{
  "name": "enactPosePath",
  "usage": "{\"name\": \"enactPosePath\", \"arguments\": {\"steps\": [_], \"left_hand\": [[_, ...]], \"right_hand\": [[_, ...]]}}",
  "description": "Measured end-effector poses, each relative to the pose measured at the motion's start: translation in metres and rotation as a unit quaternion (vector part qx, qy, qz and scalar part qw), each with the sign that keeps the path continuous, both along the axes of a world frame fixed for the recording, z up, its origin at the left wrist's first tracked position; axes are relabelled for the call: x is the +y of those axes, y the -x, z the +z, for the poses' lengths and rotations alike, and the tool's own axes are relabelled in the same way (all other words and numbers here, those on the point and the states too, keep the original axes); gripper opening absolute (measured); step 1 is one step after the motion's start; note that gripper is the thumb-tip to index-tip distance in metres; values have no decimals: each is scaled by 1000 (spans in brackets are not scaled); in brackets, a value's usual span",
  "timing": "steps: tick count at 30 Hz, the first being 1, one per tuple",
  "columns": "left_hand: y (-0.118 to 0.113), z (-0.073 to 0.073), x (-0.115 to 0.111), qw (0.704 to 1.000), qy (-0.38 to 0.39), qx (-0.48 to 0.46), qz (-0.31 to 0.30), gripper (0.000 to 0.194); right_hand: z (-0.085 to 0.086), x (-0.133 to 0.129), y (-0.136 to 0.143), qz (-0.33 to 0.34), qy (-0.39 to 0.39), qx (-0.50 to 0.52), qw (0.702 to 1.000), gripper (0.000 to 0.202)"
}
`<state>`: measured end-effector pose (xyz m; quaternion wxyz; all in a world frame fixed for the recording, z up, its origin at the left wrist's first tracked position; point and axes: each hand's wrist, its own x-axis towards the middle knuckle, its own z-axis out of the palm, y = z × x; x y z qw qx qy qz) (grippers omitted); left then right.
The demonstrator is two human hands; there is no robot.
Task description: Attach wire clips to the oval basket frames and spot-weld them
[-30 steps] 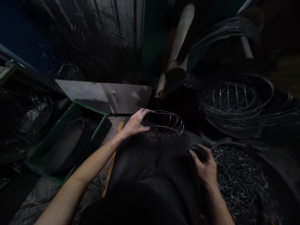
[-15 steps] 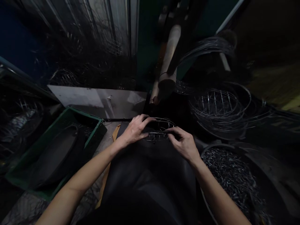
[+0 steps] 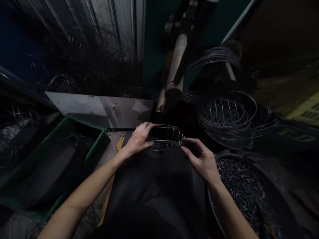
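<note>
A round wire frame [image 3: 165,144] with rings and short cross wires is held over the dark apron [image 3: 157,186] on my lap. My left hand [image 3: 141,138] grips its left side, with fingers on the upper ring and thumb on the lower one. At its right edge is my right hand [image 3: 200,156], thumb and index finger close together beside the rim. Whether something small sits between those fingertips is too dark to tell.
At left stands a green crate [image 3: 99,139] holding a dark oval pan. A tub of small metal pieces [image 3: 241,186] is at right. Wire grids and rings [image 3: 226,113] lie behind it. Ahead are a metal cylinder [image 3: 176,63] and a pale panel [image 3: 99,108].
My right hand has shifted right, away from the middle of the wire frame to its right edge, so more of the rings shows. My left hand keeps its hold. The view has turned slightly.
</note>
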<state>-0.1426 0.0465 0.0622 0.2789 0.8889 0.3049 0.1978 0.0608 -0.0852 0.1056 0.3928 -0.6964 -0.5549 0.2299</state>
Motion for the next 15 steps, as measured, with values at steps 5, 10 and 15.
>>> {"name": "enactPosePath", "arguments": {"steps": [5, 10, 15], "left_hand": [[-2, 5, -1, 1000, 0, -26, 16, 55], [-4, -3, -1, 999, -42, -4, -13, 60], [-1, -1, -4, 998, -68, 3, -15, 60]], "right_hand": [[-23, 3, -5, -17, 55, 137, 989, 48], [-31, 21, 6, 16, 84, 227, 970, 44], [-24, 37, 22, -12, 34, 67, 997, 24]]}}
